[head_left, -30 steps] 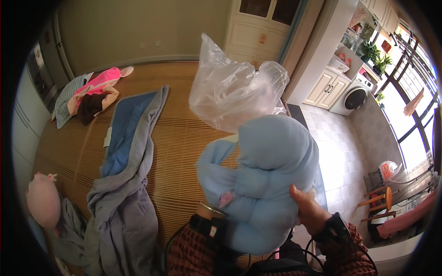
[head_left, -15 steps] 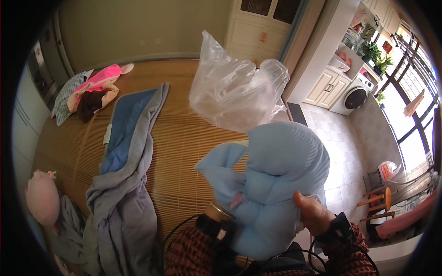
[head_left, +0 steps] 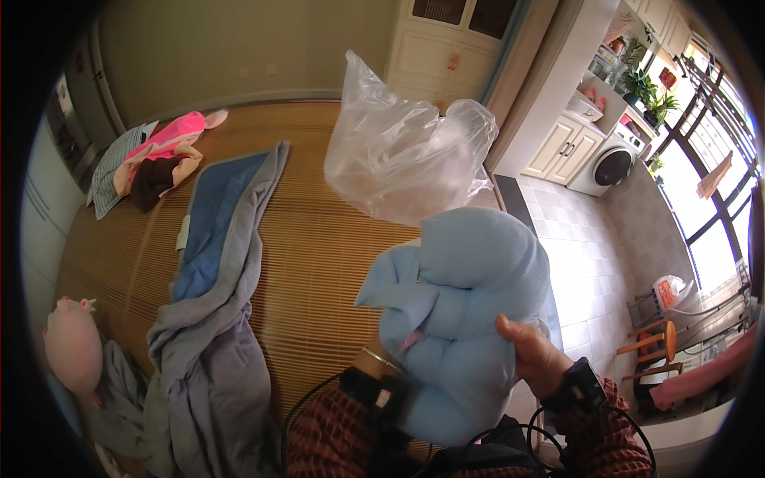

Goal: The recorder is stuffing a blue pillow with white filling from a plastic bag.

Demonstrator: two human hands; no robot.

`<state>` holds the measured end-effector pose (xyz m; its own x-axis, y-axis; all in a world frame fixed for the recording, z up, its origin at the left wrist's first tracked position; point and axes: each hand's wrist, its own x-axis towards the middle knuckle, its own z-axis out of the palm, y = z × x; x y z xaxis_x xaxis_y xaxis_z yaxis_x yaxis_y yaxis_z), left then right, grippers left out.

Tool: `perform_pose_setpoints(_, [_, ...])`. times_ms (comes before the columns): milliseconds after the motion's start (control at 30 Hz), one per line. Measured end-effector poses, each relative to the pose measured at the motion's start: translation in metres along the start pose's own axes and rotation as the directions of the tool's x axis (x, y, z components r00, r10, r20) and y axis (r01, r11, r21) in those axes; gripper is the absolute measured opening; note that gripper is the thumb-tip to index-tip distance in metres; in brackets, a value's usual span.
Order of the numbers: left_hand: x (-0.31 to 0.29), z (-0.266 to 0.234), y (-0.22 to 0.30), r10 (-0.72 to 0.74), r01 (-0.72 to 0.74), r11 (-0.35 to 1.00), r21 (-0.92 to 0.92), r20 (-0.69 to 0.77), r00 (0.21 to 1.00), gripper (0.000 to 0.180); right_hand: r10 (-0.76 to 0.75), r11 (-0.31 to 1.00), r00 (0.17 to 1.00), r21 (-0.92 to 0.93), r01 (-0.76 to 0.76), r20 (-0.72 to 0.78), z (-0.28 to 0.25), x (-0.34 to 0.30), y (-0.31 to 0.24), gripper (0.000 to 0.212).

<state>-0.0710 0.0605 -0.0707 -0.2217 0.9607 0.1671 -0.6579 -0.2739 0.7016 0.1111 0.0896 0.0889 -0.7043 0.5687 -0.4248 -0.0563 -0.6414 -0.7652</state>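
Note:
A puffy light-blue cushion (head_left: 478, 319) of ribbed cloth, folded and tufted, hangs in front of me over the mat's edge. A loose flap sticks out from its left side, with a small pink spot near the flap's base. My right hand (head_left: 538, 358) clasps the cushion's right edge, thumb on top and fingers behind it. On the other side my left hand (head_left: 378, 360) is closed against the cushion from the left and below, its fingers mostly hidden by the cloth. Beyond the cushion lies a crumpled clear plastic bag (head_left: 406, 163).
A slatted bamboo mat (head_left: 311, 263) covers the surface before me. On its left lie a grey-and-blue blanket (head_left: 211, 342), a pink plush toy (head_left: 73, 344) and a heap of clothes (head_left: 155, 163). A tiled floor (head_left: 586, 263), wooden stool (head_left: 657, 342) and washing machine (head_left: 613, 167) are at right.
The cushion has shifted slightly left and turned a little, its flap drawing in closer to the body. Both hands keep hold of it.

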Motion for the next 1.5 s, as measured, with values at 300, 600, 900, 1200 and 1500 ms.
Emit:
perform_pose_setpoints(300, [0.006, 0.005, 0.026, -0.058, 0.049, 0.975, 0.218, 0.032, 0.998, 0.026, -0.027, 0.996, 0.998, -0.084, 0.023, -0.049, 0.002, -0.033, -0.012, 0.069])
perform_pose_setpoints(600, [0.016, 0.005, 0.039, -0.050, 0.008, 0.884, 0.467, 0.079, 0.996, 0.025, -0.127, 0.566, 0.989, -0.824, 0.006, -0.081, -0.006, -0.031, -0.014, 0.051])
perform_pose_setpoints(900, [0.010, 0.027, 0.050, 0.167, -0.173, 0.677, 0.716, 0.079, 0.983, 0.025, -0.040, 0.914, 0.998, -0.402, 0.053, 0.040, -0.014, -0.019, -0.004, 0.055])
perform_pose_setpoints(1200, [0.009, 0.041, 0.060, 0.317, -0.262, 0.297, 0.918, 0.164, 0.934, 0.024, 0.078, 0.985, 0.992, -0.145, -0.091, -0.096, -0.021, -0.013, 0.003, 0.044])
perform_pose_setpoints(1500, [0.013, 0.011, 0.052, 0.146, -0.116, 0.734, 0.669, 0.011, 0.989, 0.023, -0.242, 0.749, 0.961, -0.655, 0.096, -0.136, 0.000, -0.008, -0.023, 0.040])
